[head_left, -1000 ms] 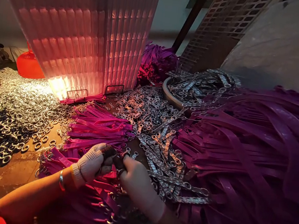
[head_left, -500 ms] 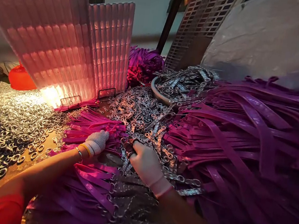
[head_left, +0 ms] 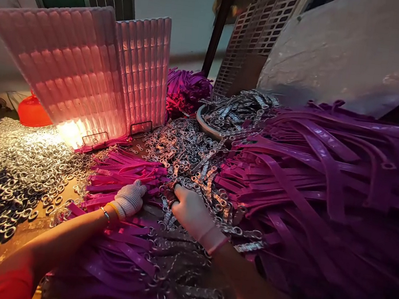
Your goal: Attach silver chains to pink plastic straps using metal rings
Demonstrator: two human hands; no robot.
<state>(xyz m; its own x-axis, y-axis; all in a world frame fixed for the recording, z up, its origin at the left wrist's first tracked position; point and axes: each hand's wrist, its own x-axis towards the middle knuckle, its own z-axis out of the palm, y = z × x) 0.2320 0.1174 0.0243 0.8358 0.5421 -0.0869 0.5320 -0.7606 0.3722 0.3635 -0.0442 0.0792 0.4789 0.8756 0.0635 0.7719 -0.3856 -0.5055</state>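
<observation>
Two panels (head_left: 74, 69) stand beyond the left hand (head_left: 130, 199) and right hand (head_left: 191, 212); I cannot tell either grip's state.

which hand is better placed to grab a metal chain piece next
Probably the right hand: it is beside the metal chain pieces, while the left hand is by the pink straps.

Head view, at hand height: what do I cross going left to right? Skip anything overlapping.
Loose metal rings → gloved left hand → gloved right hand → big heap of purple straps.
</observation>
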